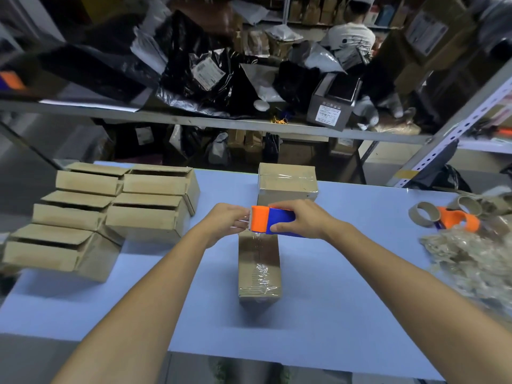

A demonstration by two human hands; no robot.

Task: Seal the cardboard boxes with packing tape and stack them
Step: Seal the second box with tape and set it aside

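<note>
Dispenser (273, 220) over taped box (259, 261)

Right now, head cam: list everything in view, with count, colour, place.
centre box: one, brown, partly taped, mid-table
tape dispenser: one, orange and blue, held over its far end
sealed boxes: seemingly two, stacked, brown, behind it
open boxes: five, brown, table left
spare dispenser: one, orange, table right
tape cores: at least two, brown, table right
crumpled tape: one heap, clear, right edge
table: one, blue
left hand: holds dispenser's orange end
right hand: grips its blue body
</note>
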